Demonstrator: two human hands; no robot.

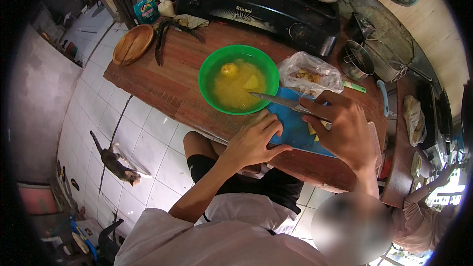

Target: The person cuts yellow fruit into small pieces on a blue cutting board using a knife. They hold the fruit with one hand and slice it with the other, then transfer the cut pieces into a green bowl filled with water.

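My right hand (338, 129) grips a kitchen knife (279, 101) by its handle, the blade pointing left over the rim of a green plastic bowl (202, 88). Cloudy yellowish water fills the bowl, with a roundish yellow potato-like piece (229, 69) and a cut yellow piece (251, 82) in it. Just below the bowl's rim, my left hand (258, 136) is bent at the left edge of a blue cutting board (292, 133); its fingers are curled and whether they hold anything is hidden. Yellow cut pieces (312, 129) lie on the board, partly behind my right hand.
A clear plastic bag of peelings (310, 74) and a green-handled utensil (354, 87) lie beyond the board. A black gas stove (258, 11) stands at the back, a wooden plate (133, 45) at the left. A cat (116, 164) lies on the floor; another person (421, 218) is at far right.
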